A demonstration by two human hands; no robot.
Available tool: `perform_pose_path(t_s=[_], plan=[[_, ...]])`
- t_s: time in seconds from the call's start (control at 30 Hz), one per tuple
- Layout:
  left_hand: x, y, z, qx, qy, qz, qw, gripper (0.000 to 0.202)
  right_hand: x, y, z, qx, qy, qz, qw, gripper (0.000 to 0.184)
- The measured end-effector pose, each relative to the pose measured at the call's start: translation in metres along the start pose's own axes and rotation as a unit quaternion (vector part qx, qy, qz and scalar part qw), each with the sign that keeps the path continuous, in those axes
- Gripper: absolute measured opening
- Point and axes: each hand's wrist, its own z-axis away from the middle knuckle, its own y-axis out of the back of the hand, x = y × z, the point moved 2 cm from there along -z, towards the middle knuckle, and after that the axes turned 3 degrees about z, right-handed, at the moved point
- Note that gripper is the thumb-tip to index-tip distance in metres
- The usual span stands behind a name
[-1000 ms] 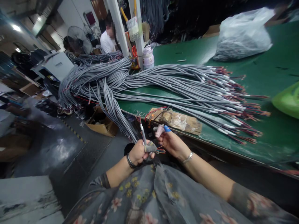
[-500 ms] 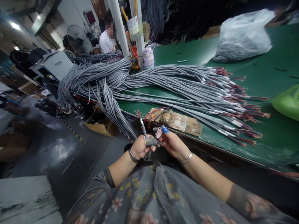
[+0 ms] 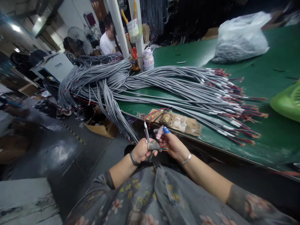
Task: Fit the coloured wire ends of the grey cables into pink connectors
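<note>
My left hand (image 3: 142, 151) is closed around a grey cable (image 3: 147, 132), its thumb in a grey wrap. One end of the cable points up, with a white band and bare reddish wires. Several thin coloured wires (image 3: 163, 147) stick out past the left thumb towards my right palm. My right hand (image 3: 175, 146) is close beside them, thumb and forefinger stretched out and slightly apart. A blue cover is on the right thumb, and a pinkish wrap on the forefinger. The other right fingers are partly hidden.
A large bundle of grey cables (image 3: 164, 79) with stripped ends lies across the green table (image 3: 243, 56). At its near edge is a wooden block (image 3: 187, 123). A plastic bag (image 3: 241, 39), a green basket (image 3: 288, 101) and a lilac bottle (image 3: 148, 58) stand farther off. A co-worker (image 3: 107, 40) is behind.
My left hand has shifted slightly right with the cable, whose raised end has moved right and stands more upright. The right hand is nearly in the same place.
</note>
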Motion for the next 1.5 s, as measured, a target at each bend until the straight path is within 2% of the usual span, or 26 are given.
perform_pose_path(t_s=[0.17,0.3,0.5,0.83,0.97,1.07,1.3,1.43,1.5], plan=[[-0.001,-0.004,0.017,0.02,-0.033,0.007,0.999,0.041,-0.003,0.003,0.003,-0.016,-0.013,-0.005,1.0,0.039],[-0.001,-0.01,0.029,0.074,-0.059,0.008,0.996,0.041,-0.004,0.004,0.006,-0.015,-0.019,-0.007,1.0,0.031],[0.0,-0.017,0.026,0.131,-0.095,0.046,0.986,0.042,-0.004,0.006,0.006,0.004,0.021,0.011,1.0,0.031],[-0.001,-0.021,0.02,0.157,-0.109,0.075,0.979,0.042,-0.007,0.002,0.004,-0.014,0.019,0.035,0.999,0.038],[-0.002,-0.02,0.019,0.158,-0.105,0.084,0.978,0.042,-0.003,0.007,0.0,0.007,0.046,0.026,0.999,0.042],[-0.002,-0.02,0.019,0.154,-0.106,0.087,0.979,0.041,-0.003,0.005,0.0,-0.011,0.058,0.041,0.997,0.045],[-0.003,-0.02,0.018,0.149,-0.111,0.089,0.978,0.038,-0.002,0.004,0.002,0.001,0.049,0.055,0.997,0.038],[-0.004,-0.02,0.017,0.153,-0.107,0.093,0.978,0.038,0.001,0.007,0.0,0.029,0.095,0.052,0.994,0.038],[-0.004,-0.02,0.016,0.153,-0.104,0.094,0.978,0.038,0.002,0.007,-0.003,0.023,0.1,0.051,0.993,0.038]])
